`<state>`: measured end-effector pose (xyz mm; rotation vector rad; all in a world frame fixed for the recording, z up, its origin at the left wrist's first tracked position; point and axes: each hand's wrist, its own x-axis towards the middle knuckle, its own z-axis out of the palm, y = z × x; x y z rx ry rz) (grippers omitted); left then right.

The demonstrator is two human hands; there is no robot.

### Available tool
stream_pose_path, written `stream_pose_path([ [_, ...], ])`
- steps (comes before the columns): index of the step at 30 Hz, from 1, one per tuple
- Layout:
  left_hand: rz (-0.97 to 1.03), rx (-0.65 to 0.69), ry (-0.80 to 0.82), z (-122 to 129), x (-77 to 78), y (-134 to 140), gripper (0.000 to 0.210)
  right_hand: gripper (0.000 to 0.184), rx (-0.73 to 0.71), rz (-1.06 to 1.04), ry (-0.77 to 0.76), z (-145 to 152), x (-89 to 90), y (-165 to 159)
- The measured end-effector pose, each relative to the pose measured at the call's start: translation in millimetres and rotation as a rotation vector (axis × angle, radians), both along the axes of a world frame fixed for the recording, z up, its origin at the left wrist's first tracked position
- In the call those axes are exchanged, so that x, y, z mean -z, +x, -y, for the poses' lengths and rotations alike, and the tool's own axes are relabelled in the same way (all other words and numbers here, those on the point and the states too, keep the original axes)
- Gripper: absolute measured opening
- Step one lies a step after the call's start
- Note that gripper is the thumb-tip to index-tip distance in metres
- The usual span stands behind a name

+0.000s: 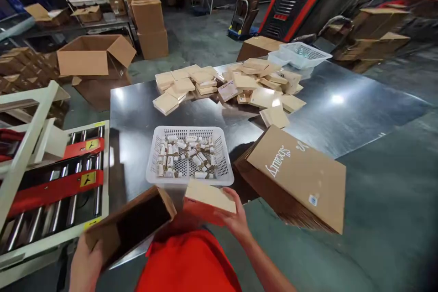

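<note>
Steel table (342,100) spans the scene, roller conveyor (58,191) at near left. Stack of flat printed cartons (297,178) leans off the near right table edge. White basket (190,155) of small vials sits mid-table; pile of small flat boxes (232,84) lies far behind it. Near edge: left hand (85,264) clamped on the open brown box (132,223), mouth tilted right. Right hand (236,221) wrapped around the lid piece (208,203), just beside the box and in front of the basket.

White script reading "Beauty" runs across the top sheet of the flat cardboard stack (297,178); printing on a small box in the pile (227,90) and on the vials in the basket (190,155) is too small to read.
</note>
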<state>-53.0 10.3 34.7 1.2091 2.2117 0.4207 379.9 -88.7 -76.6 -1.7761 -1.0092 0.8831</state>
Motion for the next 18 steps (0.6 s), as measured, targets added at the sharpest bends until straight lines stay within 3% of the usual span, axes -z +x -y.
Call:
stream_pose_path([
  [2,0.033,-0.038,-0.051,-3.1,-5.3,3.1,0.040,0.071,-0.108,0.220,0.010,6.1,23.2,1.2],
  [4,0.036,-0.045,-0.070,-4.5,-12.0,7.2,0.039,0.065,-0.165,0.288,-0.005,9.4,39.4,7.4],
  [7,0.049,-0.040,-0.107,-4.7,-18.2,10.8,0.040,0.069,-0.199,0.359,-0.040,11.7,42.9,20.7],
  [9,0.056,-0.037,-0.106,-5.2,-19.6,11.8,0.038,0.076,-0.231,0.431,-0.048,11.2,29.0,27.2],
  [12,0.077,-0.022,-0.087,-6.1,-19.5,12.8,0.032,0.083,-0.322,0.628,-0.065,0.5,-8.8,24.3],
  [15,0.070,-0.016,-0.082,-6.1,-16.6,12.8,0.026,0.088,-0.486,0.788,-0.174,-25.8,-44.8,3.0],
  [18,0.075,-0.019,-0.079,-4.8,-12.7,12.9,0.032,0.086,-0.580,0.843,-0.287,-53.1,-58.2,-28.5],
])
